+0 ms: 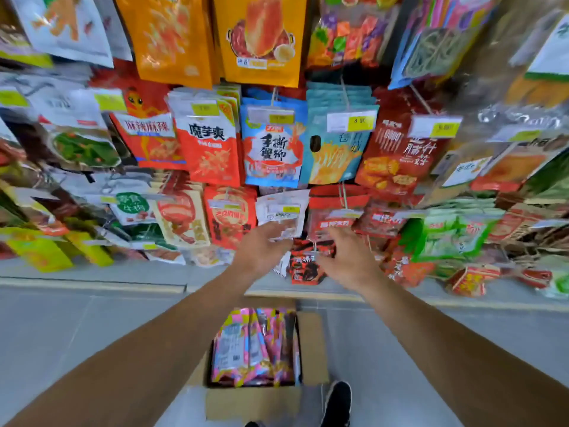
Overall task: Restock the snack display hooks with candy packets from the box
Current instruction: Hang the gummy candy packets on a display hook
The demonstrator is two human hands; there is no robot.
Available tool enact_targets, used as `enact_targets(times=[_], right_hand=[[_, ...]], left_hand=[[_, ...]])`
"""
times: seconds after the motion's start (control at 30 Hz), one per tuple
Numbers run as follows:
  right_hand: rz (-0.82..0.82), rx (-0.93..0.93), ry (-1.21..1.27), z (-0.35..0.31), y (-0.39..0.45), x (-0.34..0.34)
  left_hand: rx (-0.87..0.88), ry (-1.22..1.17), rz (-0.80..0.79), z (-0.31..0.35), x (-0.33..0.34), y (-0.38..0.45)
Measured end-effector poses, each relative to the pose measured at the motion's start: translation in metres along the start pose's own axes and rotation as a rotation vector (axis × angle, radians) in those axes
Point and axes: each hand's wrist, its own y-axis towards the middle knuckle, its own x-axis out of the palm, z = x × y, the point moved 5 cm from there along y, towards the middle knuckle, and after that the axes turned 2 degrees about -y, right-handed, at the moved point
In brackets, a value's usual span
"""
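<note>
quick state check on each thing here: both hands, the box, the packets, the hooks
left hand: raised to the display, fingers on a white packet, grip unclear
right hand: fingers spread by a dark red packet, holding nothing
cardboard box: on the floor, flaps open
pink packets: upright, filling the box
display hooks: mostly loaded

Open cardboard box [311, 346] set on the floor below the snack display hooks [343, 195], pink-patterned candy packets [255, 346] packed upright inside it, hooks above the box hung with snack bags
</note>
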Motion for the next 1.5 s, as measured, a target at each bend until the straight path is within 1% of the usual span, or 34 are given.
enact_targets(times=[0.13,0.27,0.37,0.53,0.73,0.93,1.1,1.23,1.3,1.37,1.5], right_hand=[[-0.164,0.032,0.002,0.006,-0.018,0.078],[-0.289,0.079,0.028,0.026,-0.030,0.142],[-0.377,0.122,0.026,0.048,-0.033,0.187],[-0.522,0.233,0.018,0.108,-0.035,0.258],[-0.637,0.303,-0.027,0.185,-0.013,0.358],[-0.661,0.392,0.014,0.257,0.010,0.478],[-0.598,0.443,0.073,0.296,0.035,0.569],[-0.525,0.489,0.037,0.321,0.043,0.630],[-0.468,0.497,-0.036,0.325,0.047,0.637],[-0.424,0.540,-0.054,0.327,0.047,0.633],[-0.382,0.608,0.066,0.335,0.028,0.598]], left_hand=[[-0.183,-0.069,0.007,-0.071,0.002,-0.028],[-0.279,-0.008,-0.031,-0.135,0.017,-0.048],[-0.348,-0.011,0.002,-0.178,0.035,-0.054],[-0.527,-0.061,-0.049,-0.254,0.084,-0.054],[-0.646,-0.043,-0.075,-0.357,0.153,-0.036],[-0.734,-0.101,-0.080,-0.461,0.216,-0.017],[-0.776,-0.181,-0.083,-0.534,0.262,0.001],[-0.813,-0.248,-0.072,-0.585,0.290,0.012],[-0.813,-0.286,-0.056,-0.594,0.297,0.015],[-0.821,-0.313,-0.061,-0.599,0.302,0.017],[-0.842,-0.375,-0.043,-0.587,0.302,0.012]])
